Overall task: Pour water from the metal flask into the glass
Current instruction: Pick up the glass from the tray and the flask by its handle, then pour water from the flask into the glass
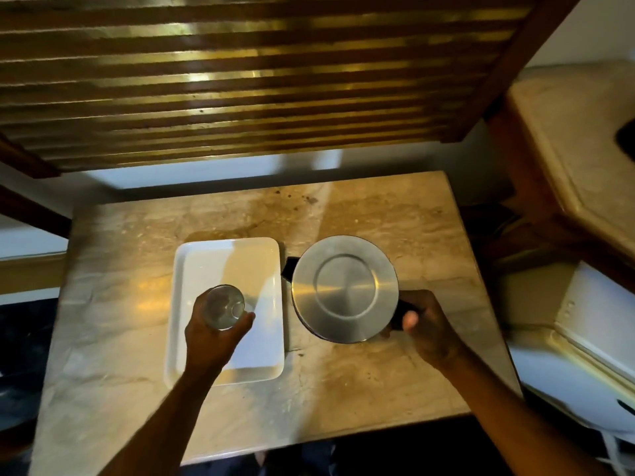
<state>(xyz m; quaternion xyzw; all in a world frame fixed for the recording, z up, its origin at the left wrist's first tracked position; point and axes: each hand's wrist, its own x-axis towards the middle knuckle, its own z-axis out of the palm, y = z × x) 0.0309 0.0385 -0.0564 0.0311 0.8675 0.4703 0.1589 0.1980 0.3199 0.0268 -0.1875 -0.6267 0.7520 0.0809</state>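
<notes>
A clear drinking glass [222, 306] is upright over the near left part of a white rectangular tray [264, 255]. My left hand [213, 338] is wrapped around it from below. To the right stands the metal flask [344, 287], seen from above as a round steel lid with a black spout at its left. My right hand [426, 326] grips the flask's black handle on the right side. Whether the glass holds water is not visible.
Tray and flask rest on a beige marble counter [378, 383]. A slatted wooden cabinet [261, 80] hangs over the counter's far edge. Another counter with a sink is at far right, and a white appliance [584, 379] stands at lower right.
</notes>
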